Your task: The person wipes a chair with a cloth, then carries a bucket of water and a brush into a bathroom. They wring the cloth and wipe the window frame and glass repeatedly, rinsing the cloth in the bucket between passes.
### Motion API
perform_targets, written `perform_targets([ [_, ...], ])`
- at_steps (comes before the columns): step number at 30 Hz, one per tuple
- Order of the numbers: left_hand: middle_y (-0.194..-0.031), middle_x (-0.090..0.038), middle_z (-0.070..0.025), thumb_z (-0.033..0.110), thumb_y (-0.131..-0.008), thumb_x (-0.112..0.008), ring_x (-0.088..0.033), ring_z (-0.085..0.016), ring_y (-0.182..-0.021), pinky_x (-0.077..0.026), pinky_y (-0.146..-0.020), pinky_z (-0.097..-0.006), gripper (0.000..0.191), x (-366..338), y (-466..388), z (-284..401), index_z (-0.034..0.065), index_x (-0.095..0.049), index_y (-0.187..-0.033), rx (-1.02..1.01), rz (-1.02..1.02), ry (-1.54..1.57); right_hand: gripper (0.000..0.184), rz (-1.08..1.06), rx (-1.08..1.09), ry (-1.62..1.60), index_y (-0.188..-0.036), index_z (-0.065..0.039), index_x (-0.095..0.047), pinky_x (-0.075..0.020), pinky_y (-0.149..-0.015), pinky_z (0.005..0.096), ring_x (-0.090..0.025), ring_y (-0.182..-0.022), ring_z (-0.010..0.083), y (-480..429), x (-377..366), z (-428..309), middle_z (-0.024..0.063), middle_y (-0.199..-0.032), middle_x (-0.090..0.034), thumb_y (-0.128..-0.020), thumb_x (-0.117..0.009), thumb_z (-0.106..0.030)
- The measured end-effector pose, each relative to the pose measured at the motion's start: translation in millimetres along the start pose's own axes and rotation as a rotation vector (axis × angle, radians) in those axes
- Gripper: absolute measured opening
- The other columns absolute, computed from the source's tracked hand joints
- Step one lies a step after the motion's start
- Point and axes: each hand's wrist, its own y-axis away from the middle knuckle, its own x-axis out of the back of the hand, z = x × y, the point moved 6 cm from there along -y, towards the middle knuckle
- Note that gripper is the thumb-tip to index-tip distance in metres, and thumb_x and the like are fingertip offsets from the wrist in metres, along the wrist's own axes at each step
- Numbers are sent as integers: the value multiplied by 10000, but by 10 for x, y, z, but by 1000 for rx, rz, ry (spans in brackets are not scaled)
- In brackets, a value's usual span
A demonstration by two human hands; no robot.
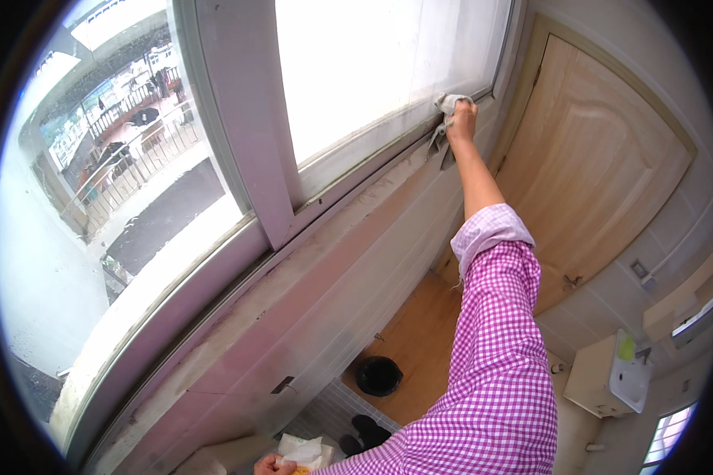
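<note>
My right arm, in a rolled-up pink and white checked sleeve (499, 332), reaches up to the far corner of a sliding window. There my right hand (463, 122) grips a crumpled grey cloth (453, 103), pressed against the lower part of the window frame (386, 148). A loose end of the cloth hangs over the sill (356, 205). My left hand (271, 466) is partly cut off by the bottom edge, beside a white soft packet (302, 448) with a bit of yellow. Whether its fingers hold the packet is unclear.
Dirt marks the window track (327, 205). A wooden door (594, 160) stands at right, with a washbasin (630, 377) beyond. Far below are a black bucket (379, 376) on the brown floor (419, 338) and a dark shoe (368, 431) on grey tiles.
</note>
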Motion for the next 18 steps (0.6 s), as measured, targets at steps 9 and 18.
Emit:
perform_targets([
  [9, -788, -649, -65, 157, -865, -663, -574, -126, -722, -470, -612, -298, 157, -388, -241, 402, 18, -593, -891, -9, -94, 112, 139, -124, 379, -702, -844, -69, -719, -430, -909, 398, -522, -1020, 311, 740, 841, -1310, 95, -958, -666, -736, -632, -61],
  [18, -746, -571, 10, 75, -870, -675, -495, -95, -715, -422, -584, -303, 103, -246, -457, -350, 38, -582, -843, -130, 48, 139, 215, 62, -37, -188, -951, -59, -684, -467, -836, 428, -580, -971, 325, -308, -348, 759, 140, -924, -673, -771, -567, -65],
])
